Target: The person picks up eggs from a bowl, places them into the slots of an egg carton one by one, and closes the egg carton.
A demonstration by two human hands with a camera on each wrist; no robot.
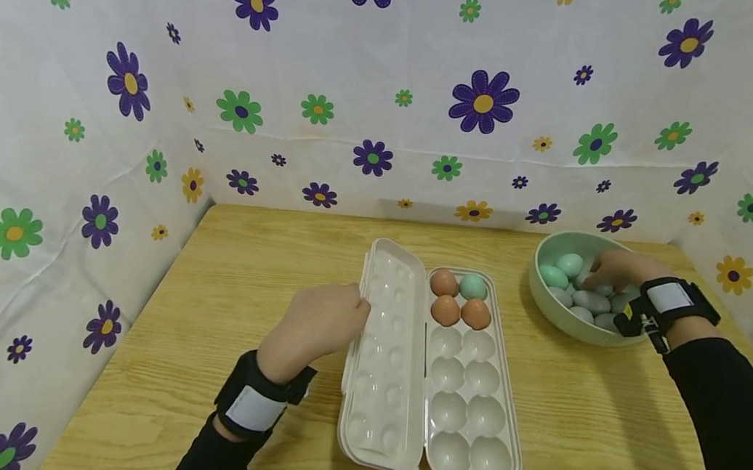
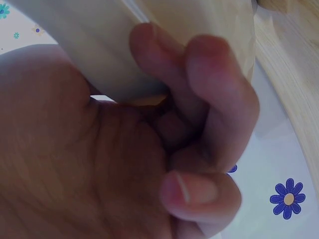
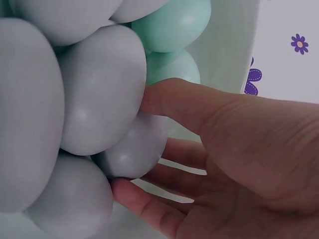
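A white plastic egg carton lies unfolded on the table, its lid on the left and its cupped tray on the right. My left hand grips the lid's left edge, with curled fingers close up in the left wrist view. Three brown eggs and a green egg sit in the tray's far cups. Inside a pale green bowl, my right hand has its thumb and fingers around a grey egg. Other grey eggs and green eggs lie against it.
The bowl stands at the table's back right, to the right of the carton. Bare wooden tabletop shows left of the carton. A flower-printed cloth hangs behind the table and along both sides.
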